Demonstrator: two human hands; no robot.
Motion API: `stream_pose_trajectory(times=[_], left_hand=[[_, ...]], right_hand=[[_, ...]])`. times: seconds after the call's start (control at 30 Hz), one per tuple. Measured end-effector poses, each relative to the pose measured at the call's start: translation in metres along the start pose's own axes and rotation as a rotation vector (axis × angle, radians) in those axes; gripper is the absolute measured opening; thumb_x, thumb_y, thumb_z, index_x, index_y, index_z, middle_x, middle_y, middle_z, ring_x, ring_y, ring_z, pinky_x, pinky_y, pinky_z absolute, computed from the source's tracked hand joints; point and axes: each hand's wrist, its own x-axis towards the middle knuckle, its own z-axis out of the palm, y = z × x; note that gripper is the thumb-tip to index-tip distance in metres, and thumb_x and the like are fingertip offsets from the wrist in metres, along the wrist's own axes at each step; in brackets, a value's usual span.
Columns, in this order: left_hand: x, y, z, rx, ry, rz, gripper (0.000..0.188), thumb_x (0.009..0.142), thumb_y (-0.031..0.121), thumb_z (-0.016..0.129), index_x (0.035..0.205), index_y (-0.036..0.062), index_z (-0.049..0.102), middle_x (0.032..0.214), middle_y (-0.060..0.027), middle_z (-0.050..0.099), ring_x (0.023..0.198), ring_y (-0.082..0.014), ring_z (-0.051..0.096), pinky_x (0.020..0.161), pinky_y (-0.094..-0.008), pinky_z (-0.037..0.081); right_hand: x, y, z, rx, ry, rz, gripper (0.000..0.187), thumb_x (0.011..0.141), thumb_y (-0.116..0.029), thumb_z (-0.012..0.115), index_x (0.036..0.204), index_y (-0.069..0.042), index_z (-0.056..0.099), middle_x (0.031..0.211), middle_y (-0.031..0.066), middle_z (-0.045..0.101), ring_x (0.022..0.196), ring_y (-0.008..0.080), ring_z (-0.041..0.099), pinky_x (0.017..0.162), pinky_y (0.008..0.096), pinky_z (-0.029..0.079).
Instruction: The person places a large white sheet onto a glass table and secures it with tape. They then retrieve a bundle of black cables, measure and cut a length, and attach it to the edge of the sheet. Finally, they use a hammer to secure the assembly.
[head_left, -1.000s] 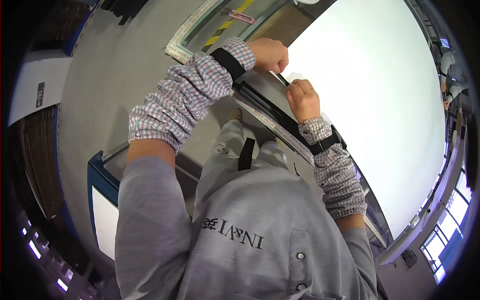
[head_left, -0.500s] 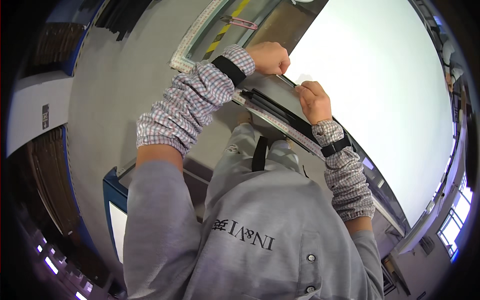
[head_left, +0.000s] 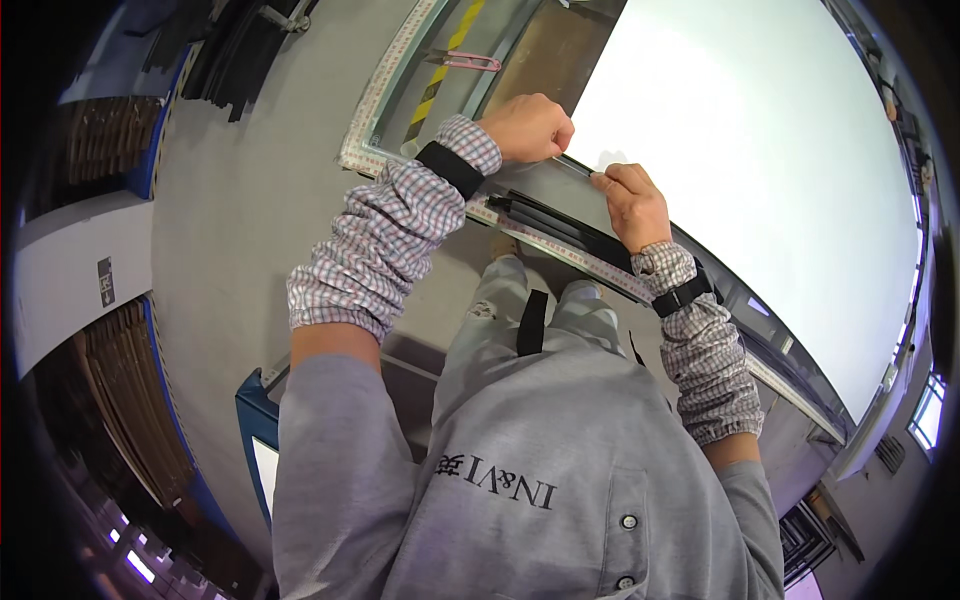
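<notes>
A large white panel point(head_left: 750, 190) fills the right of the table, its near edge running slantwise past both hands. A thin dark strip point(head_left: 577, 165) lies along that edge and spans the gap between my hands. My left hand point(head_left: 528, 128) is closed at the panel's near left corner, fingers curled down over the strip's far end. My right hand point(head_left: 637, 207) pinches the strip's nearer end between thumb and fingertips. Just below the hands, several black strips point(head_left: 565, 228) lie bundled along the table's front edge. The fingers hide both gripped ends.
Printed tape point(head_left: 362, 150) borders the glass-topped table. Pink-handled snips point(head_left: 470, 62) lie by a yellow-black striped band point(head_left: 428, 102) at the far left. A blue-framed stand point(head_left: 258, 405) is at my left side. Stacked brown boards point(head_left: 130, 400) stand farther left.
The whole view has shifted slightly as my head moved. Both hands keep hold of the strip at nearly the same place; my left hand sits slightly lower against the panel's corner.
</notes>
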Motion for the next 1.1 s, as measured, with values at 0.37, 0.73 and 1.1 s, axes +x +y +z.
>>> stream_pose_trajectory(times=[0.37,0.73,1.1], left_hand=[[-0.002,0.018,-0.009,0.19,-0.033,-0.18,0.004,0.065,0.013,0.064,0.068,0.0114,0.063,0.067,-0.0077,0.062,0.068,-0.0271,0.061,0.061,-0.0389,0.047],[-0.012,0.016,0.021,0.281,0.229,-0.326,0.011,0.066,0.018,0.067,0.067,0.0098,0.059,0.068,-0.0088,0.061,0.069,-0.0276,0.061,0.058,-0.0391,0.045],[-0.011,-0.018,0.035,0.015,0.19,-0.149,0.03,0.077,0.03,0.055,0.087,0.0029,0.064,0.086,-0.0193,0.062,0.083,-0.0353,0.059,0.075,-0.0446,0.045]], right_hand=[[0.002,0.0,-0.002,-0.103,-0.062,-0.055,0.025,0.063,-0.001,0.059,0.087,-0.004,0.063,0.085,0.0044,0.055,0.08,0.0212,0.053,0.064,0.031,0.049],[0.146,-0.001,0.003,0.183,-0.032,0.077,0.008,0.072,-0.014,0.057,0.073,-0.008,0.063,0.072,0.0115,0.058,0.069,0.0303,0.058,0.06,0.0394,0.047],[0.223,-0.006,0.099,0.045,-0.428,0.235,0.032,0.069,-0.011,0.064,0.098,-0.004,0.053,0.09,0.0191,0.058,0.087,0.0346,0.056,0.075,0.0433,0.047]])
